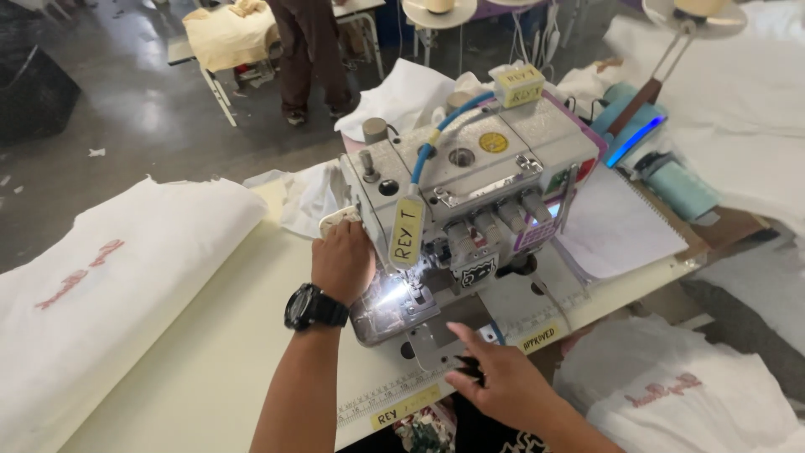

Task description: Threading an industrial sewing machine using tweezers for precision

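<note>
Left hand [342, 258] wrapped around sewing machine [470, 201] side, right hand [501, 382] flat, fingers spread, holding nothing. Could probably get nicked that close to the lit needle area.

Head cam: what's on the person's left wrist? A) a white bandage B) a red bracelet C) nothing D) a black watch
D: a black watch sits on the wrist just behind the left hand, which rests against the left side of the sewing machine.
</note>
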